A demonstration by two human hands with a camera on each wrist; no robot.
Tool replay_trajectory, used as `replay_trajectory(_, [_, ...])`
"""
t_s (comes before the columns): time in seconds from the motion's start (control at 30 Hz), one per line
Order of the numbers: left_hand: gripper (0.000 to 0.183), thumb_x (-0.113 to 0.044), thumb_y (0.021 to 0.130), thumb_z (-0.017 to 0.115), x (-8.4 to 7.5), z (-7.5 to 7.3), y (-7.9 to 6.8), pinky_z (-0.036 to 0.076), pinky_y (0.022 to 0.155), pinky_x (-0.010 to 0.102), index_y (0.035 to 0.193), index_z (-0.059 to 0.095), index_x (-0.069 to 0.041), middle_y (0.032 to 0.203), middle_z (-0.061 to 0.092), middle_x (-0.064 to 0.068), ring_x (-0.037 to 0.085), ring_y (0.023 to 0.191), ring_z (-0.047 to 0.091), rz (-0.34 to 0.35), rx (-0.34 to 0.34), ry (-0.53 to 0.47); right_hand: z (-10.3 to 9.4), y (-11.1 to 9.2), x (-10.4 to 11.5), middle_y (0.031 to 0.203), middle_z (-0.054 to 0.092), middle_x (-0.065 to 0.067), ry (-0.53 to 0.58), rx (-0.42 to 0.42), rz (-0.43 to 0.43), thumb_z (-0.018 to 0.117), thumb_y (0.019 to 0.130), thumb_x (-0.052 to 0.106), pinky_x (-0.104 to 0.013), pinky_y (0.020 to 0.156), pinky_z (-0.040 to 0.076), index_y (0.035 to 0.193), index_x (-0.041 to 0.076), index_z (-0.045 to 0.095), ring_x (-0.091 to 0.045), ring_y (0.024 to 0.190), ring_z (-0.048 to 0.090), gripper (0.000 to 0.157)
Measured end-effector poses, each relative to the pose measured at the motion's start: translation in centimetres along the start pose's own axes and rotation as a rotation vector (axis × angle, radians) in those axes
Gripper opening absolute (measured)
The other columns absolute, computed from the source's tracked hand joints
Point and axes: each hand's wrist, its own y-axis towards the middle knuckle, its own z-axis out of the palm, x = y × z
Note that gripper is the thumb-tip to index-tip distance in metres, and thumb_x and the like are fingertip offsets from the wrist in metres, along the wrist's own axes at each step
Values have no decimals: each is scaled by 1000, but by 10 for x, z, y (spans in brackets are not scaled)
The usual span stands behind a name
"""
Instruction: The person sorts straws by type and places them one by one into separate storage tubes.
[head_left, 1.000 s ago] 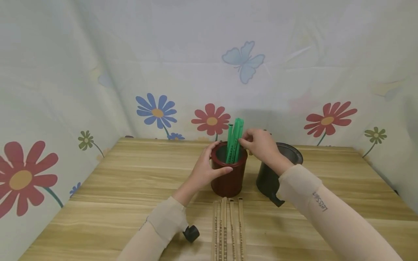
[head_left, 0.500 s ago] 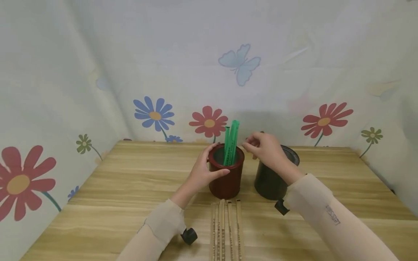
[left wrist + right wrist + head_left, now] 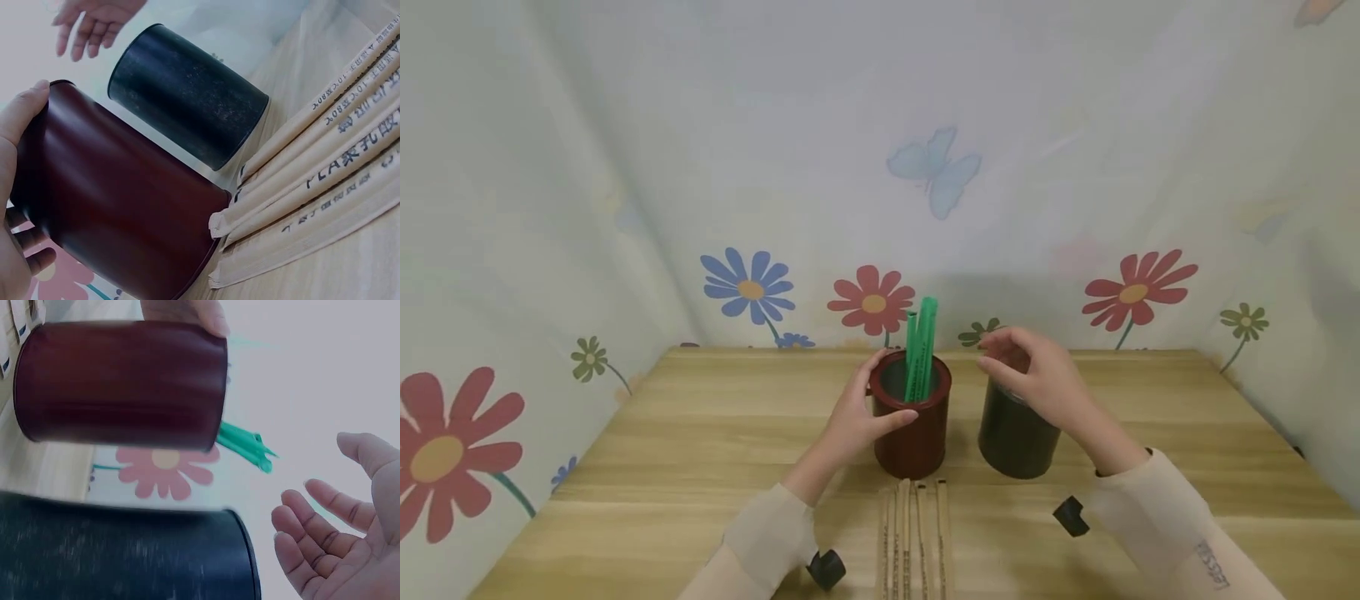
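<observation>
A dark red cylindrical holder (image 3: 910,446) stands upright on the table. My left hand (image 3: 852,423) grips it by the rim and side, thumb in front and fingers round the left. Slim green wrapped sticks (image 3: 923,346), like straws, lean inside it and rise above the rim. To its right stands a black cylindrical holder (image 3: 1018,437). Over that one's top hovers my right hand (image 3: 1043,379), holding nothing, with its fingers loosely bent; it covers most of the opening. In the right wrist view, the right hand's fingers (image 3: 312,534) are spread apart from the thumb.
Several straws in printed brown paper wrappers (image 3: 906,542) lie side by side in front of the red holder. A floral curtain (image 3: 820,208) hangs right behind the table's back edge (image 3: 760,348).
My right hand has left the green straws and moved right, over the black holder. My left hand keeps its hold on the red holder. The head view has tilted up slightly.
</observation>
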Motion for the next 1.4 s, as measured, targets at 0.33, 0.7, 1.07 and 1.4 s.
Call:
replay_trajectory(0.33, [101, -48, 74, 79, 0, 0, -4, 42, 101, 54, 153, 23, -20, 151, 36, 10, 29, 125, 45, 9, 10, 23, -20, -32, -17, 117, 64, -13, -62, -92, -15, 69, 89, 24, -48, 89, 49, 122, 5, 60, -26, 106, 59, 39])
replay_trajectory(0.7, [93, -33, 76, 81, -26, -11, -10, 33, 110, 59, 151, 27, -27, 154, 31, 6, 31, 142, 31, 122, -136, 112, -25, -48, -36, 120, 62, -15, -91, -153, -11, 72, 87, 23, -32, 84, 50, 124, 2, 58, -27, 106, 57, 45])
replay_trajectory(1.07, [71, -23, 75, 82, -52, 5, -37, 44, 98, 54, 137, 49, -11, 135, 53, 6, 27, 126, 46, 457, -112, 286, -22, -48, -67, 144, 40, -28, -59, -61, 55, 73, 84, 30, -62, 98, 42, 143, -1, 38, -46, 129, 41, 75])
replay_trajectory(1.4, [54, -33, 80, 78, -56, 22, -61, 45, 95, 42, 125, 59, -12, 120, 58, 6, 21, 113, 54, 742, -191, 474, -13, -49, -90, 148, 32, -32, -10, -25, 108, 72, 85, 29, -65, 100, 38, 149, -4, 25, -51, 128, 40, 85])
